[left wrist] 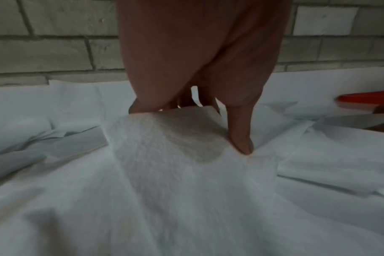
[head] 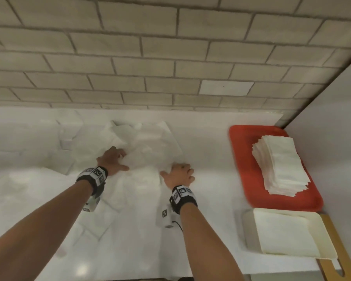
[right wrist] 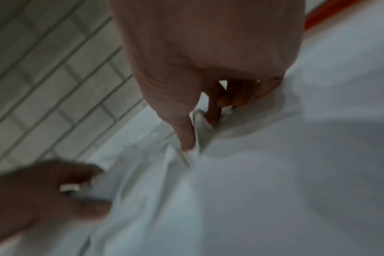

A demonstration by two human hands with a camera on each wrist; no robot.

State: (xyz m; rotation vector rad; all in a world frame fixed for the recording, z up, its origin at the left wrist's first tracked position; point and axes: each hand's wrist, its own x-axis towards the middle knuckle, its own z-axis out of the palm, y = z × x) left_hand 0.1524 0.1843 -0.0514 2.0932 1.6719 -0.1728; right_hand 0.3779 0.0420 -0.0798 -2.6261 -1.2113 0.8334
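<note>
White paper napkins (head: 69, 130) lie loose over the left of the pale surface (head: 211, 138). At the middle, the left hand (head: 112, 161) curls its fingers (left wrist: 136, 108) and thumb round a raised fold of one crumpled white paper napkin (head: 150, 142). The right hand (head: 178, 174) pinches that sheet's near edge between thumb and forefinger. It looks picked out for folding. Next it needs flattening and its edges matched before it joins the folded stack (head: 280, 165) on the red plastic tray (head: 237, 151).

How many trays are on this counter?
2. A red tray sits at the right by the side wall, holding a napkin stack. A cream tray lies just nearer the person, on a wooden board. The loose napkins could cover another.
</note>
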